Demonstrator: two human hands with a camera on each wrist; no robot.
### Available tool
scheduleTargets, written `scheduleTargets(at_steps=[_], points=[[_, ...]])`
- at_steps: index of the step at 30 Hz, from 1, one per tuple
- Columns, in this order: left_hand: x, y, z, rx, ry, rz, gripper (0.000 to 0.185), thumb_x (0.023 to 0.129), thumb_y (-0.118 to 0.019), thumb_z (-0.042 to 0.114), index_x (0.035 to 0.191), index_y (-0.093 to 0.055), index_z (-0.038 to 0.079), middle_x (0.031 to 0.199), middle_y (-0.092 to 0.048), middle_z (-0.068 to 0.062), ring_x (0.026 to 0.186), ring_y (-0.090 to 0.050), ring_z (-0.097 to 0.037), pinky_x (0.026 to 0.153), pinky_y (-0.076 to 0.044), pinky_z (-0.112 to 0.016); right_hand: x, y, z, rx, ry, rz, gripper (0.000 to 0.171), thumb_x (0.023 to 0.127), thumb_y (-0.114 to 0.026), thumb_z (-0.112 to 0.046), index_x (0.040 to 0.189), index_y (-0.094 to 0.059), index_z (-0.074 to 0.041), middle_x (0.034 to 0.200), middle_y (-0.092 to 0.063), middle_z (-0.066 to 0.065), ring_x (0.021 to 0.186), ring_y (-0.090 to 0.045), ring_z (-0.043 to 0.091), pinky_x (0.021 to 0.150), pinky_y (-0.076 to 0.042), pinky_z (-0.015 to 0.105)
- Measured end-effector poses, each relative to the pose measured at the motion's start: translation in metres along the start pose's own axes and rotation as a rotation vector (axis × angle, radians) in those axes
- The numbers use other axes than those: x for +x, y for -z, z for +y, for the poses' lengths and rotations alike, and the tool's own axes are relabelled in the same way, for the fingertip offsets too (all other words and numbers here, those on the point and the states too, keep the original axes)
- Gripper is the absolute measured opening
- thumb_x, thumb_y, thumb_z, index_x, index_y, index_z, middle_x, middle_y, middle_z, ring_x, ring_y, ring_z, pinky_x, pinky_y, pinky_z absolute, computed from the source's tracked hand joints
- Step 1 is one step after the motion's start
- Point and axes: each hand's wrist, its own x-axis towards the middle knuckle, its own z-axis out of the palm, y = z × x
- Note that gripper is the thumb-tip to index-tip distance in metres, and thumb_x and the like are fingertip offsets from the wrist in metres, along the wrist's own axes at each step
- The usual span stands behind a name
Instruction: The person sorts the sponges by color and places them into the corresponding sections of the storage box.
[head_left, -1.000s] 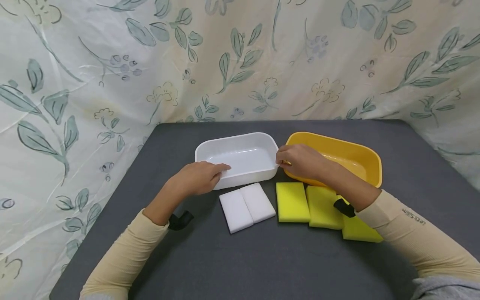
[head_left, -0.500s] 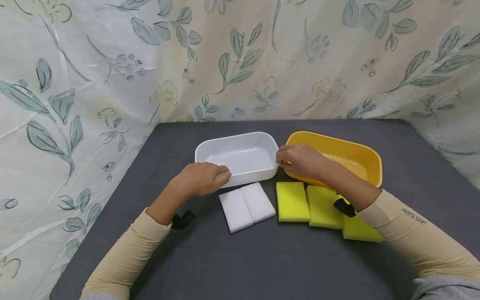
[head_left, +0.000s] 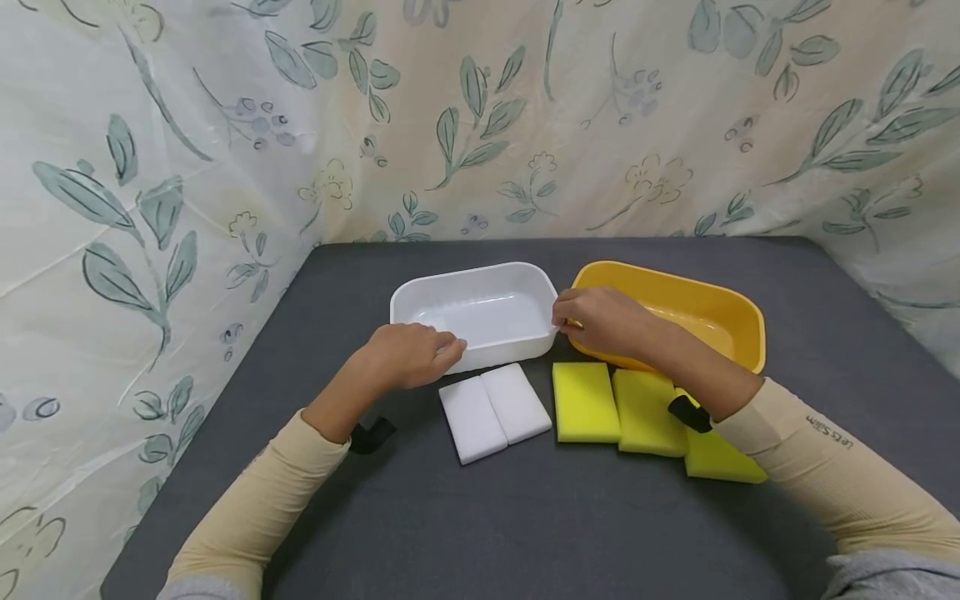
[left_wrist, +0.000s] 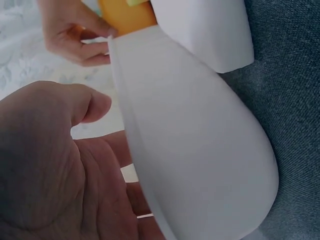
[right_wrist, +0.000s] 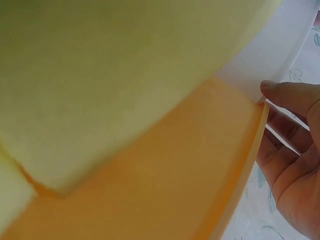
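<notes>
A white tub [head_left: 525,279] stands mid-table with a yellow tub [head_left: 738,312] touching its right end. My left hand [head_left: 416,352] rests on the white tub's near-left rim. In the left wrist view the palm [left_wrist: 65,165] is above the white tub [left_wrist: 200,150], fingers reaching over the rim and the thumb free. My right hand [head_left: 600,321] holds the yellow tub's left end. In the right wrist view the thumb and fingers [right_wrist: 295,150] pinch the rim of the yellow tub [right_wrist: 165,185]. Both tubs look empty.
Two white sponges [head_left: 495,410] lie side by side just in front of the white tub. Three yellow sponges [head_left: 585,402] lie in a row before the yellow tub, the rightmost partly under my right forearm. Leaf-print cloth [head_left: 225,125] walls the grey table [head_left: 487,525] at back and sides.
My left hand's fingers have drawn back slightly along the white tub's near rim. The right hand and both tubs have stayed put.
</notes>
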Motion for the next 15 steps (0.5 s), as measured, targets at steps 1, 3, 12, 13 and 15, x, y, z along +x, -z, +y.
scheduleTargets(at_steps=[1,3,12,13,15], points=[[0.0008,-0.0006,0.0004,0.005,0.008,-0.002,0.060,0.105,-0.026,0.048,0.147,-0.054,0.016,0.140,-0.058,-0.008,0.129,-0.054,-0.026,0.097,-0.047,-0.052,-0.0001,0.0000,-0.0001,0.000,-0.002,-0.001,0.012,0.084,-0.078,0.000,0.094,-0.077,-0.007,0.094,-0.072,0.006,0.075,-0.061,0.019,0.073,-0.057,0.031],[0.0025,-0.0020,0.0013,0.014,0.022,-0.006,0.061,0.105,-0.024,0.049,0.148,-0.053,0.016,0.141,-0.058,-0.008,0.128,-0.054,-0.027,0.095,-0.048,-0.052,-0.0003,0.0001,-0.0004,-0.002,-0.003,0.001,0.012,0.083,-0.079,0.000,0.094,-0.077,-0.007,0.095,-0.072,0.006,0.076,-0.061,0.019,0.073,-0.057,0.031],[0.0084,-0.0088,0.0018,0.043,0.068,-0.038,0.065,0.104,-0.021,0.053,0.145,-0.057,0.017,0.140,-0.058,-0.008,0.127,-0.055,-0.027,0.096,-0.046,-0.052,-0.0018,-0.0022,-0.0007,0.003,0.007,0.005,0.012,0.083,-0.078,0.000,0.094,-0.077,-0.006,0.095,-0.072,0.006,0.075,-0.061,0.019,0.073,-0.057,0.032],[0.0090,-0.0093,0.0018,0.045,0.070,-0.042,0.065,0.104,-0.020,0.053,0.145,-0.056,0.018,0.141,-0.058,-0.008,0.128,-0.054,-0.028,0.096,-0.046,-0.052,-0.0022,-0.0025,-0.0009,0.004,0.007,0.006,0.012,0.084,-0.078,0.000,0.094,-0.077,-0.006,0.094,-0.072,0.006,0.075,-0.061,0.019,0.073,-0.057,0.032],[0.0097,-0.0100,0.0020,0.045,0.074,-0.051,0.066,0.104,-0.019,0.054,0.147,-0.055,0.018,0.142,-0.057,-0.008,0.129,-0.053,-0.028,0.097,-0.046,-0.053,-0.0030,-0.0032,-0.0010,0.006,0.006,0.008,0.012,0.083,-0.078,0.000,0.094,-0.077,-0.006,0.094,-0.072,0.006,0.075,-0.061,0.019,0.073,-0.057,0.032]])
